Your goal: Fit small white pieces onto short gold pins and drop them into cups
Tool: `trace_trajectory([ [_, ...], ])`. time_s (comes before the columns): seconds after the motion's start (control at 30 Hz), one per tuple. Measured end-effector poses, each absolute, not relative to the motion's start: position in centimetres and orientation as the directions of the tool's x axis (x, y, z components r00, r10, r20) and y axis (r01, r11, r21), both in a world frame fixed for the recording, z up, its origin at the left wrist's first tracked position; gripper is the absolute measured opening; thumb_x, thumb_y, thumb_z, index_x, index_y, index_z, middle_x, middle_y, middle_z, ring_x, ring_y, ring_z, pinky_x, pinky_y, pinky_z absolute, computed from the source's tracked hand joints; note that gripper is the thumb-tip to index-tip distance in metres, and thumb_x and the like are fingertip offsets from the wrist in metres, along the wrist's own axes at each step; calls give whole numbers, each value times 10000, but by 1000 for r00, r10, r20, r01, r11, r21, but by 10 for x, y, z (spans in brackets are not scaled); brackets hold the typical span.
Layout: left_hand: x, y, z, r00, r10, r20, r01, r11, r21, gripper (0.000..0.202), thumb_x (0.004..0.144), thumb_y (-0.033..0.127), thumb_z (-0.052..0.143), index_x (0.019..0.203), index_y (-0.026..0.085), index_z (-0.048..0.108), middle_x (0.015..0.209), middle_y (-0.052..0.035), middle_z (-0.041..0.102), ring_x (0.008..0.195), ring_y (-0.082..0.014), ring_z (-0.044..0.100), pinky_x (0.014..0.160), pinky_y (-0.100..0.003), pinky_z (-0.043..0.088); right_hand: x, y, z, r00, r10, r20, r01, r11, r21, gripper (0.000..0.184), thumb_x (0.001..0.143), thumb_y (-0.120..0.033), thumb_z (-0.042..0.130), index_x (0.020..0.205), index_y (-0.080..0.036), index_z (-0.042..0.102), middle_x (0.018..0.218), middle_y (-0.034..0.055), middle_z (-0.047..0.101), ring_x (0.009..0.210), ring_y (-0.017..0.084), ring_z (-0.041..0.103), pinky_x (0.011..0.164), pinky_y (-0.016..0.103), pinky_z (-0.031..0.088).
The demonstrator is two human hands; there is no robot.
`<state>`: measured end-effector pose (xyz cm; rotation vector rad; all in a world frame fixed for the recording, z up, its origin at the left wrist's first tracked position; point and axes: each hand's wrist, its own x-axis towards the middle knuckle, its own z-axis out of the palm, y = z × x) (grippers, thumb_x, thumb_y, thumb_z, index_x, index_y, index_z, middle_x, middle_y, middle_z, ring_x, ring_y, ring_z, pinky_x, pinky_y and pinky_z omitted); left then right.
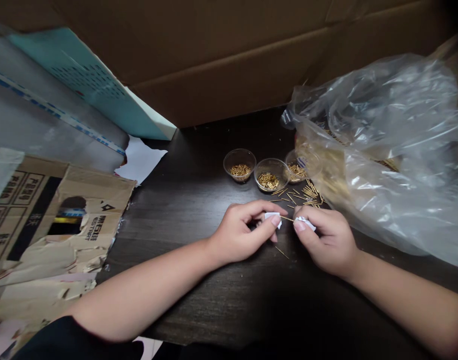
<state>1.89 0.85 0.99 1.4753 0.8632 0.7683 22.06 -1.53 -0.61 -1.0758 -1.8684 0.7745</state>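
Note:
A thin gold-coloured metal pin spans the gap between my two hands. My left hand pinches one end of it through a piece of white paper or tissue. Around the other end, my right hand is closed on a second white piece. A single loose pin lies on the dark table just below my hands. Beyond them, several similar pins are scattered. Three clear plastic cups stand behind: a left cup, a middle cup and a right cup, each with small gold pieces inside.
A crumpled clear plastic bag with gold-coloured contents covers the right side. Across the back stands a large cardboard box. On the left are a torn cardboard box, a light-blue box and torn white paper.

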Motion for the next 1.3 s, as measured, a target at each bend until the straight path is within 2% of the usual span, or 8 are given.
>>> trace_trajectory([
  [0.27,20,8,8,433,901,-3,75,-32,997,185,931,315,644,945,134,674,608,10,653,531,-81,622,552,-178,485,220,-15,-6,-273,884,380,392,463,-795,261,953,-184,507,698,-216,458,599,-23,457,517,114,414,503,274,347],
  [0.43,24,8,10,469,868,-160,-73,219,973,234,911,367,678,948,143,624,594,24,640,497,-68,579,512,-163,487,220,-17,-3,-213,821,530,379,569,-729,116,913,-97,570,903,-209,602,766,33,609,678,159,585,622,304,488],
  [0.53,26,6,11,526,815,-244,-159,376,913,285,886,403,712,953,151,599,578,22,660,449,-62,550,477,-157,481,218,-19,-1,-228,761,608,418,640,-644,207,873,-58,629,1008,-212,660,869,63,672,750,176,639,668,315,532],
  [0.7,29,2,10,615,743,-263,-251,501,829,277,902,386,703,955,175,531,574,11,697,409,-65,547,433,-134,451,219,-19,-3,-250,725,642,473,670,-572,248,845,-52,683,1045,-197,702,891,70,719,737,157,669,663,278,558],
  [1.07,29,4,7,638,731,-240,-325,539,777,243,938,368,650,942,184,491,565,-2,702,386,-65,516,423,-128,435,221,-20,-7,-266,672,691,472,716,-515,310,826,-27,715,1103,-166,722,916,70,730,736,132,676,658,245,567],
  [1.3,27,5,8,630,718,-296,-290,571,768,272,909,390,681,895,176,515,522,13,667,371,-66,486,418,-145,438,221,-19,-6,-280,665,692,468,724,-507,324,825,-2,710,1120,-136,723,894,71,718,753,123,672,672,231,560],
])
